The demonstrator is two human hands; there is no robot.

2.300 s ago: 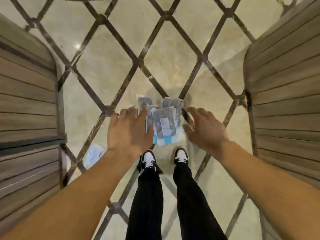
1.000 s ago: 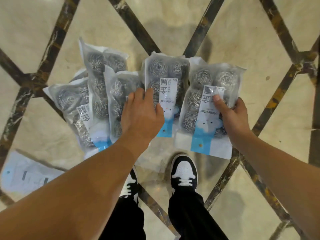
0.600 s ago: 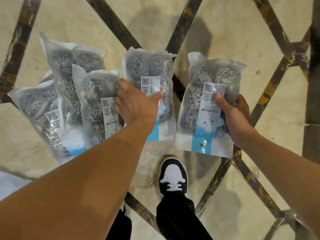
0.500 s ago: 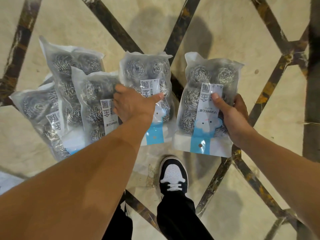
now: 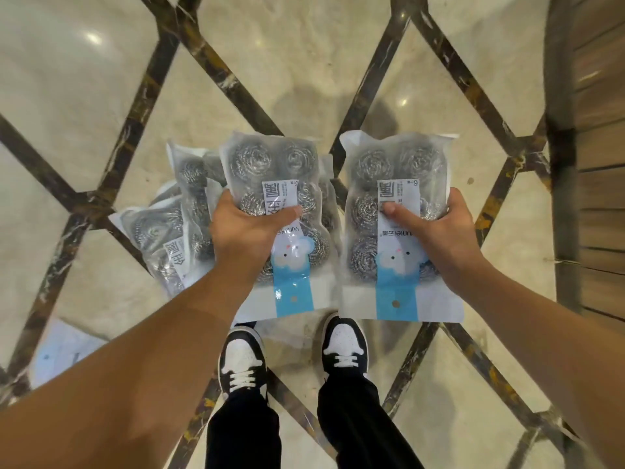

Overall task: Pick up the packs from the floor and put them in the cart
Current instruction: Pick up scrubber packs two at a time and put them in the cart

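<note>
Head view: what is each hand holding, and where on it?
The left hand grips one scourer pack at its middle, thumb across the label. The right hand grips another scourer pack at its right edge, mid-height, thumb on the front.

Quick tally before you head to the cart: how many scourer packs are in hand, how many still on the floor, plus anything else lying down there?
Packs in hand: 2, left hand grips one pack, right hand grips another
Packs on the floor: at least 2 visible, overlapping, maybe more hidden
Flat white packet: 1
Total: 5 visible
</note>
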